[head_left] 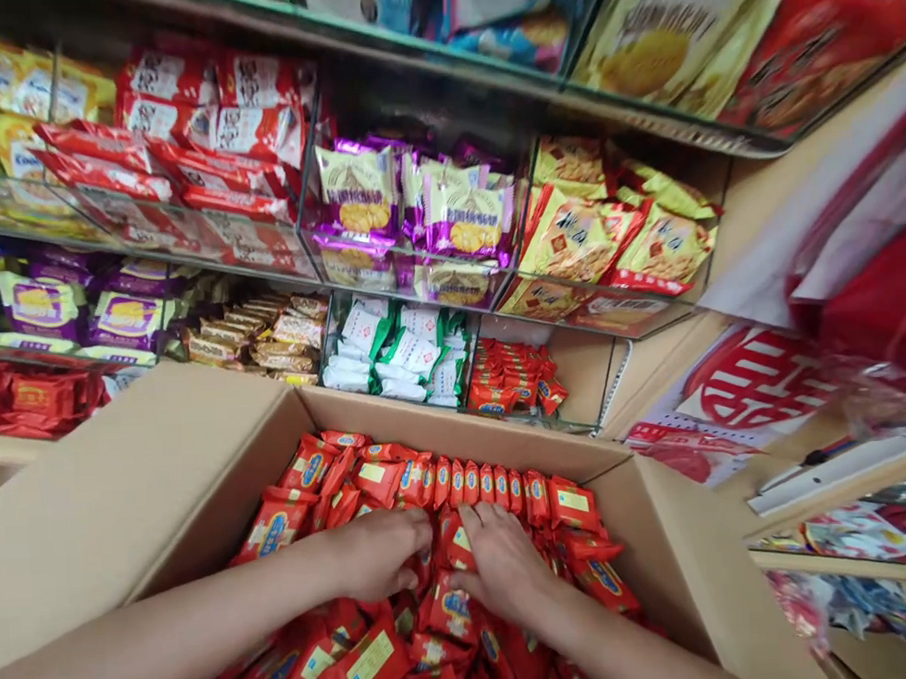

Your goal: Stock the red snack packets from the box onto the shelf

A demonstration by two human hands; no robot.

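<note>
An open cardboard box [472, 434] is filled with small red snack packets [373, 663]. Along its far side, several packets stand upright in a row; those nearer lie jumbled. My left hand [383, 553] is among the packets left of the middle, its fingers curled down, and what they hold, if anything, is hidden. Just to the right, my right hand [500, 558] has its fingers bent around a red packet [456, 540] between thumb and fingertips. The two hands are close together but apart.
Behind the box, shelves with clear dividers hold purple packets [469, 214], yellow-and-red packets [576, 236], green-and-white packets [412, 351] and red packets [510, 372]. Box flaps spread left [129, 474] and right [710, 558]. Red and white wrapping [870, 271] hangs at the right.
</note>
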